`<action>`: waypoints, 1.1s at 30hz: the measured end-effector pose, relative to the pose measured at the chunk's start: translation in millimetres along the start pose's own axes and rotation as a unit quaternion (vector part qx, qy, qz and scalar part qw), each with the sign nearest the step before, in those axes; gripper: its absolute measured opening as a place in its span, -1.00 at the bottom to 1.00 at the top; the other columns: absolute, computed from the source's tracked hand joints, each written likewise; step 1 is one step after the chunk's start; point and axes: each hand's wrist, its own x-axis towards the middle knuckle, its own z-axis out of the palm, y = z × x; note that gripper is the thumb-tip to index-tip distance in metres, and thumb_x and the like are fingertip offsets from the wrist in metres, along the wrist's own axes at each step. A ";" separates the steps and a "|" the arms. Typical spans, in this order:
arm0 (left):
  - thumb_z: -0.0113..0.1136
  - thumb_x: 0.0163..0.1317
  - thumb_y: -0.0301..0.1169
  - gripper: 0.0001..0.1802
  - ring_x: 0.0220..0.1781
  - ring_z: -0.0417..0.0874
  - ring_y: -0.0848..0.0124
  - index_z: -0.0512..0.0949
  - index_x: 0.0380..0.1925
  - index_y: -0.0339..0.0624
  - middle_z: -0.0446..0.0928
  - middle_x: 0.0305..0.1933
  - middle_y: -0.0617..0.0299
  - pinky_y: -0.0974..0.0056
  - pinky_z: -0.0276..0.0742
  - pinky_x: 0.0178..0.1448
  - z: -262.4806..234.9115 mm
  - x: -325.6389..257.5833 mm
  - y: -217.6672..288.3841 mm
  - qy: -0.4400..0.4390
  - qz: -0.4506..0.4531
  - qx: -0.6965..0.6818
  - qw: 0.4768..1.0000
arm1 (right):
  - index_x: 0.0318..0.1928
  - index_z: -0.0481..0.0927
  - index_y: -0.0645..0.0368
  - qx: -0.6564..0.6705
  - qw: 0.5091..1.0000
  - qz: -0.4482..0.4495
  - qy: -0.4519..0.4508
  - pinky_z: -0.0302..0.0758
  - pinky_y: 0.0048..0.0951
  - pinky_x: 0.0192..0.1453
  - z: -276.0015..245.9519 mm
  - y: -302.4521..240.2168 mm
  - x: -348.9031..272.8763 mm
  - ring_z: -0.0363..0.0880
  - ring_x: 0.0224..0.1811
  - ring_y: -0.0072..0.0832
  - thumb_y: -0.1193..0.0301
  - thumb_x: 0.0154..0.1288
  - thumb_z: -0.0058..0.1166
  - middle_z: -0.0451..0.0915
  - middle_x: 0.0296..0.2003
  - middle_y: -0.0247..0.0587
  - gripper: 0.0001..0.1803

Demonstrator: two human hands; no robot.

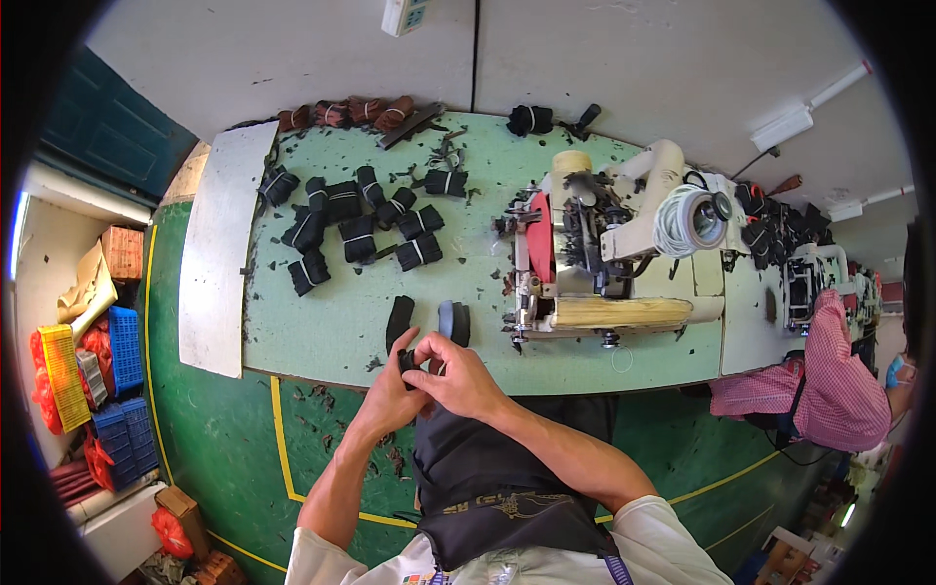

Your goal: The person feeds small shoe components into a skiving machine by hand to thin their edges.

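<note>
Just past the table's front edge, my two hands meet around a small black piece (407, 360) that looks like a folded strip of leather or cloth. My left hand (388, 398) grips it between thumb and fingers. From the right, my right hand (458, 378) closes its fingers on the same piece, hiding part of it. A curved stack of black strips (399, 318) lies beyond my left fingertips. Beside it, a grey and black stack of strips (453, 321) rests just beyond my right hand.
Several banded black bundles (342, 201) lie on the green table (478, 214) among scraps, with brown bundles (363, 110) behind. A cream machine (624, 234) stands to the right. Farther right sits a person in a checked red top (824, 380). Coloured crates (125, 349) are stacked at left.
</note>
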 end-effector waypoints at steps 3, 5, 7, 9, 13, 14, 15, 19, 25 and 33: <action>0.23 0.08 -0.58 0.02 -0.33 0.71 0.31 -0.05 0.53 -0.06 0.65 -0.23 0.03 0.20 0.63 -0.23 6.8 5.7 0.8 -0.054 -0.010 0.028 0.998 | -0.17 0.47 0.19 0.020 0.999 -0.020 0.030 0.46 -0.51 -0.31 -8.4 10.9 -6.6 0.49 -0.41 -0.65 0.37 0.24 0.38 0.56 -0.34 -0.33 -0.67; 0.25 0.06 -0.56 0.06 -0.31 0.71 0.28 -0.10 0.54 -0.04 0.65 -0.23 0.02 0.18 0.63 -0.18 11.4 8.2 2.0 -0.083 -0.014 0.028 0.996 | -0.18 0.46 0.18 0.052 0.998 -0.003 0.029 0.47 -0.51 -0.28 -17.1 14.9 -11.6 0.50 -0.38 -0.66 0.40 0.24 0.38 0.57 -0.34 -0.35 -0.69; 0.27 0.05 -0.53 0.09 -0.26 0.71 0.25 -0.11 0.56 -0.04 0.65 -0.22 0.01 0.17 0.61 -0.09 17.6 8.2 7.7 -0.120 -0.024 0.040 0.992 | -0.20 0.45 0.16 0.111 0.993 0.046 0.008 0.48 -0.53 -0.22 -26.9 17.3 -17.5 0.51 -0.32 -0.70 0.44 0.25 0.37 0.56 -0.34 -0.41 -0.70; 0.31 0.05 -0.51 0.14 -0.20 0.71 0.22 -0.17 0.57 -0.01 0.66 -0.19 -0.01 0.14 0.62 -0.05 22.9 6.9 8.7 -0.134 -0.004 0.061 0.989 | -0.20 0.45 0.16 0.111 0.993 0.036 0.029 0.48 -0.54 -0.22 -31.0 15.1 -27.2 0.52 -0.31 -0.71 0.45 0.25 0.37 0.57 -0.35 -0.41 -0.71; 0.46 0.04 -0.43 0.07 -0.19 0.70 0.26 0.05 0.52 -0.05 0.64 -0.05 0.02 0.18 0.64 -0.05 34.5 -3.4 33.5 -0.074 0.064 0.146 0.985 | -0.20 0.47 0.18 0.121 0.988 0.045 0.088 0.47 -0.57 -0.22 -48.0 12.1 -43.0 0.53 -0.30 -0.73 0.47 0.25 0.37 0.59 -0.35 -0.42 -0.72; 0.52 0.03 -0.39 -0.01 -0.20 0.69 0.29 0.21 0.48 -0.08 0.63 -0.04 0.06 0.21 0.64 -0.06 35.5 -6.5 39.5 -0.052 0.052 0.126 0.989 | -0.20 0.47 0.18 0.123 0.987 0.044 0.092 0.47 -0.57 -0.22 -51.8 9.9 -47.5 0.53 -0.30 -0.73 0.47 0.25 0.37 0.59 -0.35 -0.42 -0.72; 0.52 0.03 -0.39 -0.01 -0.20 0.69 0.29 0.21 0.48 -0.08 0.63 -0.04 0.06 0.21 0.64 -0.06 34.9 -6.9 40.0 -0.055 0.052 0.129 0.989 | -0.20 0.48 0.18 0.128 0.986 0.054 0.089 0.47 -0.58 -0.22 -56.2 6.4 -52.2 0.53 -0.31 -0.73 0.48 0.25 0.36 0.60 -0.36 -0.41 -0.73; 0.57 0.00 -0.36 -0.44 -0.30 0.62 0.42 0.65 0.06 -0.22 0.56 -0.22 0.20 0.30 0.59 -0.16 39.0 -9.6 41.3 -0.035 0.120 0.138 0.982 | -0.21 0.53 0.23 0.144 0.982 0.092 0.082 0.51 -0.58 -0.24 -67.6 -3.1 -64.0 0.60 -0.34 -0.69 0.53 0.24 0.34 0.66 -0.38 -0.34 -0.79; 0.58 0.03 -0.33 -0.53 -0.30 0.55 0.50 0.69 -0.07 -0.29 0.54 -0.26 0.26 0.33 0.53 -0.16 51.3 -11.4 51.9 -0.059 0.051 0.069 0.995 | -0.21 0.56 0.24 0.291 0.950 0.087 0.080 0.53 -0.61 -0.25 -78.7 3.4 -75.5 0.62 -0.34 -0.67 0.54 0.27 0.33 0.68 -0.38 -0.31 -0.82; 0.51 0.14 -0.38 -0.64 -0.20 0.59 0.50 0.71 -0.09 -0.31 0.54 -0.23 0.25 0.33 0.52 -0.09 52.6 -11.3 57.5 -0.121 0.036 0.005 0.992 | -0.24 0.55 0.23 0.342 0.931 0.104 0.072 0.57 -0.59 -0.22 -85.0 5.6 -87.1 0.64 -0.34 -0.62 0.53 0.30 0.32 0.69 -0.38 -0.27 -0.84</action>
